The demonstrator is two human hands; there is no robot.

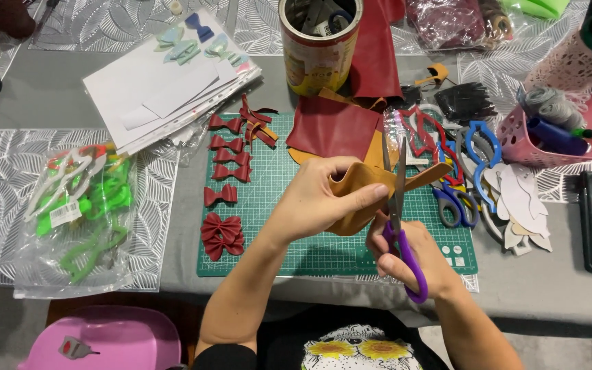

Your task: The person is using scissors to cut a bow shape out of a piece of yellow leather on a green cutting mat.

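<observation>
1. Scissors (400,226) with purple handles sit in the right hand (412,257), fingers curled tight through the loops, blades pointing up.
2. The left hand (323,199) pinches a tan leather piece (368,188) between thumb and fingers, just left of the blades.
3. The blades touch the tan piece.
4. Under both hands lies a green cutting mat (275,205).
5. Left of the left hand sit dark red bows (224,195).
6. Past the hands stands a tin can (318,48).

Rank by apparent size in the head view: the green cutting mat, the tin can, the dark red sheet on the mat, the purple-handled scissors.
1. Green cutting mat
2. Tin can and dark red sheet: look alike, unranked.
3. Purple-handled scissors, slimmest, though nearest the camera.
</observation>
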